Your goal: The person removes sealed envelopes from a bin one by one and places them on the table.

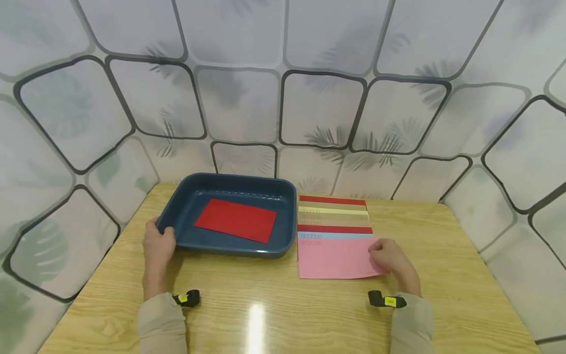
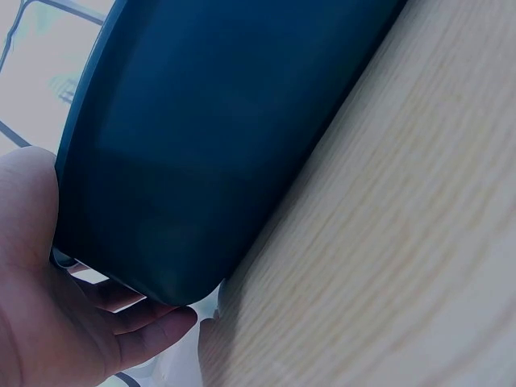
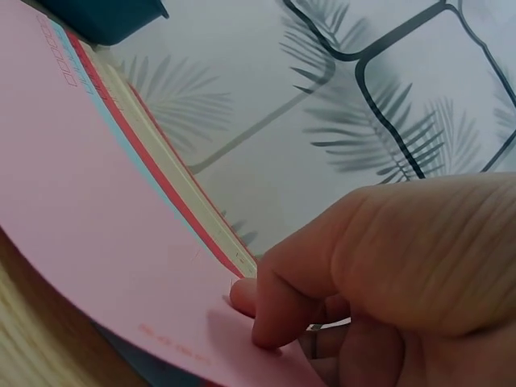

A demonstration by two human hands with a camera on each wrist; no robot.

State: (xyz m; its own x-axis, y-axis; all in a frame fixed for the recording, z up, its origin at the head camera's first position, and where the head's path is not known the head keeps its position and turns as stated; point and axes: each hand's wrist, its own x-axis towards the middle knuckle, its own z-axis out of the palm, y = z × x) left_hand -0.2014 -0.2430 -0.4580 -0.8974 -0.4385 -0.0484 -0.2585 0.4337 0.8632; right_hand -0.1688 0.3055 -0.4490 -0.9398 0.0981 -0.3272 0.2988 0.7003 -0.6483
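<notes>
My left hand [image 1: 159, 242] grips the front left corner of a dark blue tray [image 1: 230, 250], thumb at the rim and fingers along the outer wall in the left wrist view. Inside the tray lies a red envelope [image 1: 236, 220], set at a slant. To the right, my right hand [image 1: 394, 259] pinches the right edge of a pink envelope [image 1: 338, 258], the front one in an overlapping stack. In the right wrist view the pink envelope [image 3: 121, 210] bends upward near the fingertips. Behind it show strips of a blue envelope [image 1: 345, 235], red, tan and yellow ones.
The wooden table [image 1: 309, 314] has a patterned curtain or panel [image 1: 247, 108] standing along its back and sides. The envelope stack sits close against the tray's right side. Both wrists wear a black strap with a small camera [image 1: 192, 298].
</notes>
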